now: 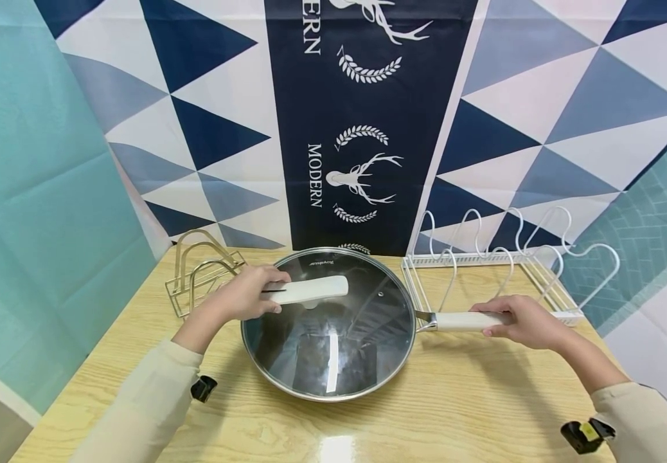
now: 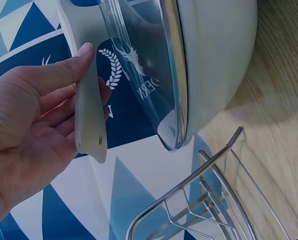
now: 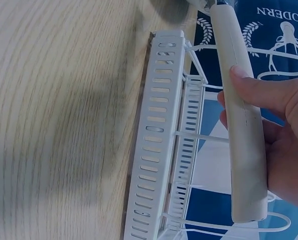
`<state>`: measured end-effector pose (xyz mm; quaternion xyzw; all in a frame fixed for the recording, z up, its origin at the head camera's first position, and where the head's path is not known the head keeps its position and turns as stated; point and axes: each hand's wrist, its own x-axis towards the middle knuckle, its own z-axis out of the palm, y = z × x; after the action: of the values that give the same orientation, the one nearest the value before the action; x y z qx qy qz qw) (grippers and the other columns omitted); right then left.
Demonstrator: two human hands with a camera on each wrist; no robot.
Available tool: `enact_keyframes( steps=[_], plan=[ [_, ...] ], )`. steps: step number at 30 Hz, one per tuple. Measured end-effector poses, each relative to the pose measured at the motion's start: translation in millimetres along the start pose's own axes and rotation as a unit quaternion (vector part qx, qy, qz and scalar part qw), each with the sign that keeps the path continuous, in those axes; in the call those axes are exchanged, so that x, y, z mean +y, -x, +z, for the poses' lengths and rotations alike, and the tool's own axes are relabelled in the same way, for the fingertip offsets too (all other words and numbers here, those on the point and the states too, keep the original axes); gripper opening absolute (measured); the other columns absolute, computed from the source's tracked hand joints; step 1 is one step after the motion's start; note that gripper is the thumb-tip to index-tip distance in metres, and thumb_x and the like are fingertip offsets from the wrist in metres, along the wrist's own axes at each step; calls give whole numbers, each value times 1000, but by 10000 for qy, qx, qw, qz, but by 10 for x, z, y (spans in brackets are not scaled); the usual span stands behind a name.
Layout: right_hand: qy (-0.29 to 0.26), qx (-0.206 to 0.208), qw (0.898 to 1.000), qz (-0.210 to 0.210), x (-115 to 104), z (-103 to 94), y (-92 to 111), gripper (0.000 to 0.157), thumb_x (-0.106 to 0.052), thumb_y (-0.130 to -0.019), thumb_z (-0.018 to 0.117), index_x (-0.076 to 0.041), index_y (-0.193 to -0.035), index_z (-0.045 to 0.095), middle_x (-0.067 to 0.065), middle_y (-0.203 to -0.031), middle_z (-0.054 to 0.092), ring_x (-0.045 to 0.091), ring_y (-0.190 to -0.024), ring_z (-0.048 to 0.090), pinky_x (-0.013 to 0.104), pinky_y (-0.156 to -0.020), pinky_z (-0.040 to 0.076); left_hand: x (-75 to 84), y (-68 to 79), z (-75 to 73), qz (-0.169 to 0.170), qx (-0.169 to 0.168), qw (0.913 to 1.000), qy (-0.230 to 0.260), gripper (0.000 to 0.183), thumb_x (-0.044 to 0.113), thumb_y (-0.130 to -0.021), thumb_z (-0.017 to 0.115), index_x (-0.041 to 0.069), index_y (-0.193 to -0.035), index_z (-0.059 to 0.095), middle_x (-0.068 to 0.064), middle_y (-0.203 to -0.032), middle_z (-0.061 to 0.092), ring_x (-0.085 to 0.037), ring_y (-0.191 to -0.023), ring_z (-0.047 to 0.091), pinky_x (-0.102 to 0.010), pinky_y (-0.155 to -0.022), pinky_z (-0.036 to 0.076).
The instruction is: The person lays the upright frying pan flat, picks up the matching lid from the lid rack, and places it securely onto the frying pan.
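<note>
A cream-coloured pan stands on the table, covered by a glass lid with a metal rim. My left hand grips the left end of the lid's long pale handle, with the thumb on one side and the fingers on the other. In the left wrist view the lid's rim lies against the pan's edge. On the right, my right hand holds the pan's straight cream handle near its outer end. The right wrist view shows the thumb along that handle and fingertips behind it.
A white rack with several upright loops stands at the back right, close behind the pan handle. At the back left is a smaller metal wire rack. A patterned cloth hangs behind the wooden table.
</note>
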<state>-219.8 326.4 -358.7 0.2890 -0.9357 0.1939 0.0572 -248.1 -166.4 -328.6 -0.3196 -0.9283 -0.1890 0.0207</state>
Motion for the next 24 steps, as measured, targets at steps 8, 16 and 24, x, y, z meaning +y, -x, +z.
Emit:
enact_keyframes(
  steps=[8, 16, 24],
  plan=[
    [50, -17, 9997, -228, 48, -14, -2, 38, -13, -70, 82, -4, -105, 72, 8, -92, 73, -11, -79, 54, 19, -58, 45, 18, 14, -15, 48, -29, 10000, -25, 41, 10, -73, 82, 3, -111, 66, -8, -102, 69, -19, -90, 64, -34, -79, 55],
    [-4, 5, 9985, -540, 90, -20, -28, 38, -11, -68, 83, -1, -103, 73, 12, -94, 73, -10, -82, 57, 18, -59, 48, -6, -24, -58, 210, -98, 9997, 74, 39, 9, -74, 81, 4, -111, 67, -9, -105, 69, -19, -90, 63, -31, -76, 54],
    [70, -152, 9988, -461, 53, -68, -102, 36, -12, -65, 85, -4, -99, 75, 8, -88, 74, -9, -76, 55, 18, -56, 45, -30, -42, -84, 156, -269, 9995, 107, 41, 10, -75, 81, 5, -112, 67, -9, -108, 69, -20, -93, 64, -32, -79, 55]
  ],
)
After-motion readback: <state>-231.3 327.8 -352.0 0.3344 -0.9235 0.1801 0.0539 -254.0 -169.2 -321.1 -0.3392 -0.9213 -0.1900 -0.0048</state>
